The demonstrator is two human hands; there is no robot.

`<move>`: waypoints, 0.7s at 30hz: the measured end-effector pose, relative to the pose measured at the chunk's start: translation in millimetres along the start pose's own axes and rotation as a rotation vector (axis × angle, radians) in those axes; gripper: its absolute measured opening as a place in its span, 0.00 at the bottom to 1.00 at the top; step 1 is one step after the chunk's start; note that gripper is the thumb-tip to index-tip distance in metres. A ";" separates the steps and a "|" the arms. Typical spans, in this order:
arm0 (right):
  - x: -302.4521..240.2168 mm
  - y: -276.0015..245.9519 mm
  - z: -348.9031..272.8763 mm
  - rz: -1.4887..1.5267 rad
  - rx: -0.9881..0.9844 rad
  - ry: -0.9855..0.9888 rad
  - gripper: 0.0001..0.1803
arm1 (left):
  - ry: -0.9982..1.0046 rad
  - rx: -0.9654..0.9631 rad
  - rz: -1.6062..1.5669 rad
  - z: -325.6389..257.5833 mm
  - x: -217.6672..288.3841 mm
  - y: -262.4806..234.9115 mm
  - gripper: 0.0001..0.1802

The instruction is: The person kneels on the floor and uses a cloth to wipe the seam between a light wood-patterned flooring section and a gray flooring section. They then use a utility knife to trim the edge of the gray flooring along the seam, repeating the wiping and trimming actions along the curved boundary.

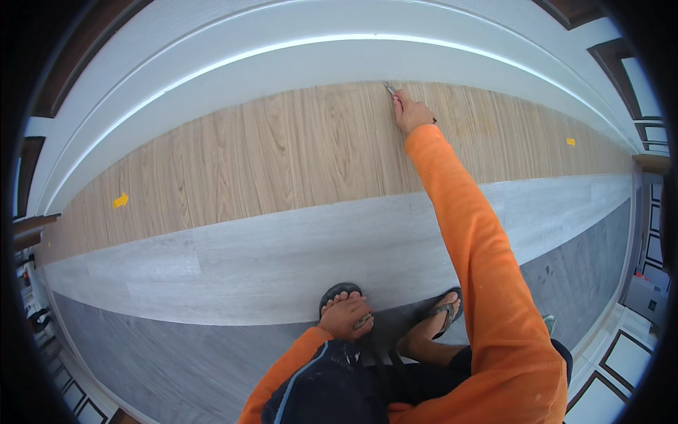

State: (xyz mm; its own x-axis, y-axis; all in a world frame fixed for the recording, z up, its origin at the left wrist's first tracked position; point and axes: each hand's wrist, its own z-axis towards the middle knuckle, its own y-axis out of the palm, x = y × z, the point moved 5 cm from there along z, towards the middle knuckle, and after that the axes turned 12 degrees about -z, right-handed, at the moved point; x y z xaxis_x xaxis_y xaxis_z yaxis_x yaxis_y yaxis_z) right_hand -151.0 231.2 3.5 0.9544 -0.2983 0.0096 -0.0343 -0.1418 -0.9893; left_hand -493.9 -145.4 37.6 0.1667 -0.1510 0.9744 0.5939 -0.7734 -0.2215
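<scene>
In orange sleeves [480, 247], you stretch your right hand [413, 114] forward, gripping a small metal-tipped hand tool [389, 89] at the edge where wood-look flooring [282, 148] meets a white wall [367, 60]. Your left hand [342, 316] is lowered over your sandaled left foot [344, 295]. Yellow arrows [121, 201] dot the wood-look strip; pale gray planks [304, 247] and dark gray flooring [169, 360] lie closer to you.
</scene>
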 end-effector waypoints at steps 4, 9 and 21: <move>11.3 -0.4 -16.1 0.006 -0.031 -0.010 0.18 | 0.009 0.026 -0.002 0.4 -2.1 0.3 0.13; 11.7 -6.2 -1.8 -0.051 0.020 -0.016 0.17 | 0.000 -0.002 0.012 -0.1 -4.4 3.4 0.14; 18.5 -6.9 -1.2 0.009 0.035 -0.027 0.18 | -0.040 -0.014 0.016 -3.4 -7.5 6.7 0.16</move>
State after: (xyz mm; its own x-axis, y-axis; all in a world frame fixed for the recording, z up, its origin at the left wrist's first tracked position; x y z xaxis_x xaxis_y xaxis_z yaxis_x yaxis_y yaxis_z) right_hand -133.4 225.5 10.6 0.9619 -0.2735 -0.0032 -0.0333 -0.1056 -0.9938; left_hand -493.8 -151.6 28.9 0.2072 -0.1393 0.9683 0.5799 -0.7796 -0.2363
